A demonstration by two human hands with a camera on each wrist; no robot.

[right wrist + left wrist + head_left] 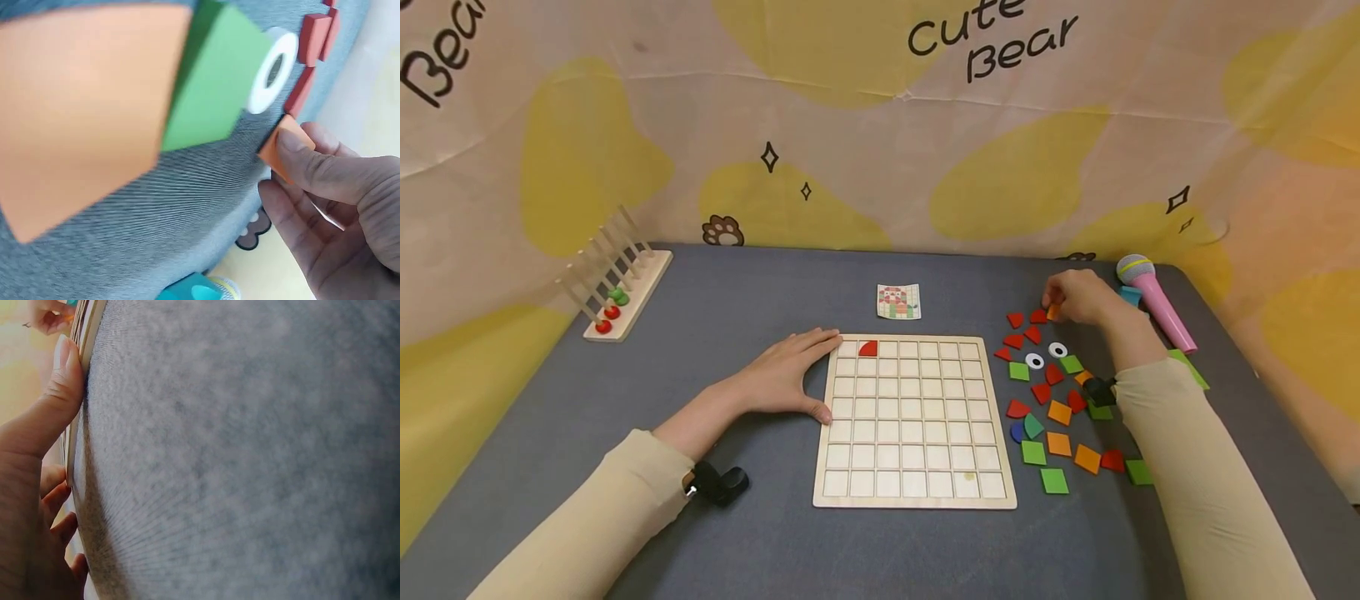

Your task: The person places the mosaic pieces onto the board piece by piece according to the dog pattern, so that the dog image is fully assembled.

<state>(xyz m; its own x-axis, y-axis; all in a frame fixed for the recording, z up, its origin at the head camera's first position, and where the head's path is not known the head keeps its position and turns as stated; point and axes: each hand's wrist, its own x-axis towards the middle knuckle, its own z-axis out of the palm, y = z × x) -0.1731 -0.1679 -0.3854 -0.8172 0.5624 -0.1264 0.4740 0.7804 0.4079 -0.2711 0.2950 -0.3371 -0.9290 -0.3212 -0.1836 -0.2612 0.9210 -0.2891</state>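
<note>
Right hand [1078,297] pinches a small orange wooden tile [282,149] between thumb and fingertips, at the far edge of the loose coloured tiles [1060,414] on the grey felt table [737,533]. Left hand [790,377] lies flat, fingers straight, thumb pressed against the left edge of the pale wooden grid board [913,421] (one red quarter-circle piece [868,348] is seated in its top row). Risk, as judged: the grip is shallow, so the tile could slip among the neighbouring red pieces [1022,329].

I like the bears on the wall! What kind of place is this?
Probably a play table for puzzle games: a "Cute Bear" cloth hangs behind, and a wooden grid board, coloured tiles and a toy microphone lie on it.
</note>
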